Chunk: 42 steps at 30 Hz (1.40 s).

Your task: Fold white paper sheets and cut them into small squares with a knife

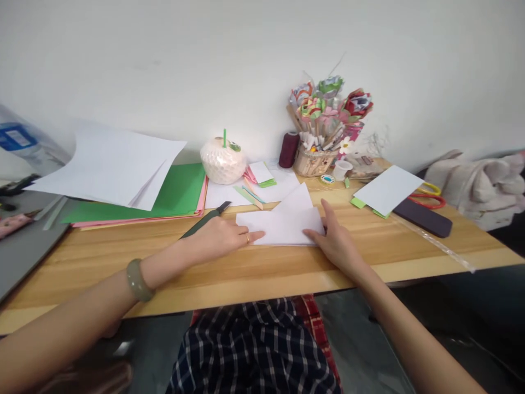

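Note:
A folded sheet of white paper (279,225) lies on the wooden table in front of me, its long folded edge facing me and a pointed part showing behind. My left hand (221,236) rests at its left end, a fingertip stretched onto the near corner; the other fingers are partly hidden. At the right end, my right hand (334,235) has its thumb on the paper and its index finger raised along the edge, with the remaining fingers mostly hidden by the sheet. A dark utility knife (200,221) with its blade showing lies just behind my left hand.
White sheets (118,164) top green paper (176,191) at left. Along the wall stand a white coconut-shaped object (223,161), a dark thread spool (289,149) and a basket (314,162) of paper flowers. Red-and-yellow-handled scissors (430,201) and a dark phone-like slab (424,217) lie right.

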Each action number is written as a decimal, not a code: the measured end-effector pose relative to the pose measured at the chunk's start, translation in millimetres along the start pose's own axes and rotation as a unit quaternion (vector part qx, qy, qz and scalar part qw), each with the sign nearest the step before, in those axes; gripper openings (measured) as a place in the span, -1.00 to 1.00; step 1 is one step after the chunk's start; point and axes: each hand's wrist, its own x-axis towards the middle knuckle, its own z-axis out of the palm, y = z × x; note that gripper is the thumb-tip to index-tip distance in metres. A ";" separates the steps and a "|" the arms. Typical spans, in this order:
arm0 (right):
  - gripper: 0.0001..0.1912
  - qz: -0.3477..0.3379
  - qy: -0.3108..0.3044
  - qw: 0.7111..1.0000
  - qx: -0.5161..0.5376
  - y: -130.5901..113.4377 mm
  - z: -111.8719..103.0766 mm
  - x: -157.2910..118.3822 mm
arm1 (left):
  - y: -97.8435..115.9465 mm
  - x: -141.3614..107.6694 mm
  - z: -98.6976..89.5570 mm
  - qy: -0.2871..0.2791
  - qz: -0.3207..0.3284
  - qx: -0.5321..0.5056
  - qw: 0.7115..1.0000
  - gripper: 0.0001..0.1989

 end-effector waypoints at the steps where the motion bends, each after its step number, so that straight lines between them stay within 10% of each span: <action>1: -0.19 -0.001 -0.006 1.000 -0.005 0.9 0.0 1.2 | -1.5 6.8 -0.7 -0.008 0.018 0.024 1.000 -0.54; 10: -0.27 -0.033 -0.028 0.998 -0.048 5.6 1.7 -1.1 | -6.7 54.9 8.0 -0.004 0.181 0.013 0.983 -0.63; 29: -0.34 -0.069 0.006 0.993 -0.097 21.4 -0.5 0.0 | -9.0 54.8 27.7 -0.093 0.130 -0.189 0.969 -0.41; 42: -0.53 -0.276 0.053 0.946 -0.162 -13.9 -3.8 -36.1 | -9.9 55.6 27.4 -0.094 0.127 -0.194 0.968 -0.45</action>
